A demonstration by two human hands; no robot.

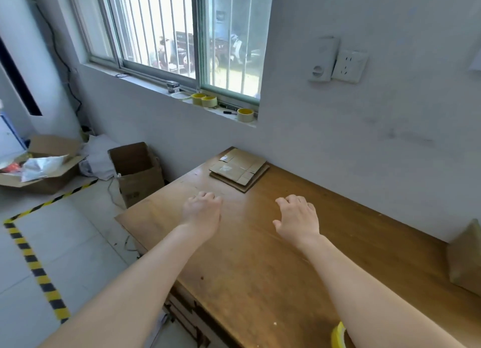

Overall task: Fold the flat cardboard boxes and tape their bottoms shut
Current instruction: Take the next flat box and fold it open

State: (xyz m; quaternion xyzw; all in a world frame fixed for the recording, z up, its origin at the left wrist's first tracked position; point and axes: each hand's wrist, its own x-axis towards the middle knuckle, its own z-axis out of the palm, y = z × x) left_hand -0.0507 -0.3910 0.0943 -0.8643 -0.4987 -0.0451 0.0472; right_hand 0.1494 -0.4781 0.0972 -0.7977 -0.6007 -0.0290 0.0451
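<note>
While the flat cardboard boxes lie stacked far on the worktop, none looks folded or taped. Left hand, right hand: grip slack, empty. Tape roll: near edge.

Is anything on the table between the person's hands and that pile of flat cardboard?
Nothing visible does. Only bare table lies between the left hand, the right hand and the stack of flat boxes by the wall. The tape roll sits at the near edge, behind them.
</note>
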